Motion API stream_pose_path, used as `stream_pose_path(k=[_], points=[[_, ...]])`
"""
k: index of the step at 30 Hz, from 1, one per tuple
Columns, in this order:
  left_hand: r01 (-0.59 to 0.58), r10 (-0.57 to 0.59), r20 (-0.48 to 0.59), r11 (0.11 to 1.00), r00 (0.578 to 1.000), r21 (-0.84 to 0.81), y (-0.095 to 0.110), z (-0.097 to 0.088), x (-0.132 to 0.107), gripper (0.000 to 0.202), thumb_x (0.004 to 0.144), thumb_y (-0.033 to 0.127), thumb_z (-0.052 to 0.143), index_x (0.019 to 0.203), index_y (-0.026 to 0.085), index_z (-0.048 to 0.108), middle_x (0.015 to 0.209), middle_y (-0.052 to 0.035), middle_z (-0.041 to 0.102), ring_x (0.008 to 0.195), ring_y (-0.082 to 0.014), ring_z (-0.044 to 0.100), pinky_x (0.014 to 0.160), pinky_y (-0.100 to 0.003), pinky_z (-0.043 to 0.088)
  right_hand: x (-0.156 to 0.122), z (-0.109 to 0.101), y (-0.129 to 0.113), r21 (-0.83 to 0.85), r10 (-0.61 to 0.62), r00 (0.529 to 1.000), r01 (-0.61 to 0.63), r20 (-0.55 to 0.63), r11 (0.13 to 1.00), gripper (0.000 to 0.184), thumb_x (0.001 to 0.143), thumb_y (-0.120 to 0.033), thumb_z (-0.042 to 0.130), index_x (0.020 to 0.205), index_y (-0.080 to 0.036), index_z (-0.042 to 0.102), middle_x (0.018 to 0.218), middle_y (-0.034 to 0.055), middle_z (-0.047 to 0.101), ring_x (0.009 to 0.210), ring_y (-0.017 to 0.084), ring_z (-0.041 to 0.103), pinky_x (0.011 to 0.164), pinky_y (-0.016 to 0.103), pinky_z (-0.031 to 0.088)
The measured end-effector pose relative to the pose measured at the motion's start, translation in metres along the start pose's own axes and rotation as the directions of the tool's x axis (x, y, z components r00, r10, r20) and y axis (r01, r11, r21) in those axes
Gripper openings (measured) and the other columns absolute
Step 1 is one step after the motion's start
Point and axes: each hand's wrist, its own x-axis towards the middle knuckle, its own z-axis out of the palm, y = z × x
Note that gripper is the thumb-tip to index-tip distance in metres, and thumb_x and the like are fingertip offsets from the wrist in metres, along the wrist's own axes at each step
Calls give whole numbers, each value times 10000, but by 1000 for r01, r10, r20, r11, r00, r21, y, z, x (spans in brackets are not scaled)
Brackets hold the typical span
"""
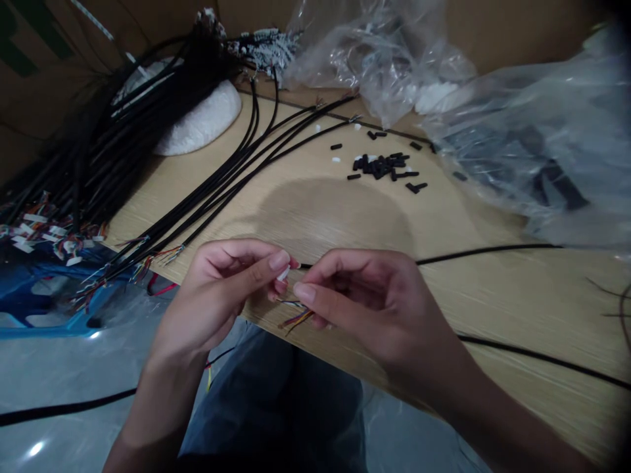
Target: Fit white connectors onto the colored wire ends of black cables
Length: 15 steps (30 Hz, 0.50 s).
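Note:
Between the thumb and forefinger of my left hand (227, 289) is a small white plastic piece (283, 273), likely a connector; its exact kind is too small to tell. Thumb and forefinger of my right hand (365, 302) are pinched on thin coloured wires (296, 318), whose loose ends stick out below the fingertips. A black cable (488, 251) runs from behind my right hand towards the right. The two hands are close together over the table's front edge, fingertips a short gap apart.
Several black cables with bare wire ends (231, 177) lie across the table (315, 217). A large cable bundle (93, 151) rests at left on a white wrapped roll (202, 125). Small black sleeves (382, 164) lie scattered at the back. Clear plastic bags (542, 144) stand behind and right.

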Motion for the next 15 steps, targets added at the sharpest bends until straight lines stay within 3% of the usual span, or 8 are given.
stream_pose_path(k=[8, 15], points=[[-51, 50, -13, 997, 999, -52, 0, 5, -3, 64, 746, 169, 787, 690, 200, 778, 621, 2, 727, 528, -80, 685, 521, -94, 556, -1, 5, 1, -43, -72, 996, 71, -43, 997, 102, 737, -118, 693, 646, -163, 694, 583, 15, 686, 520, 88, 623, 466, 141, 504], [-88, 88, -40, 996, 995, 12, 0, 5, -5, 135, 776, 114, 726, 695, 211, 774, 620, 16, 730, 535, -83, 696, 531, -96, 564, -4, 3, 1, -81, -78, 996, 74, -51, 994, 78, 723, -125, 689, 653, -160, 685, 609, 54, 709, 548, 144, 666, 444, 180, 508]])
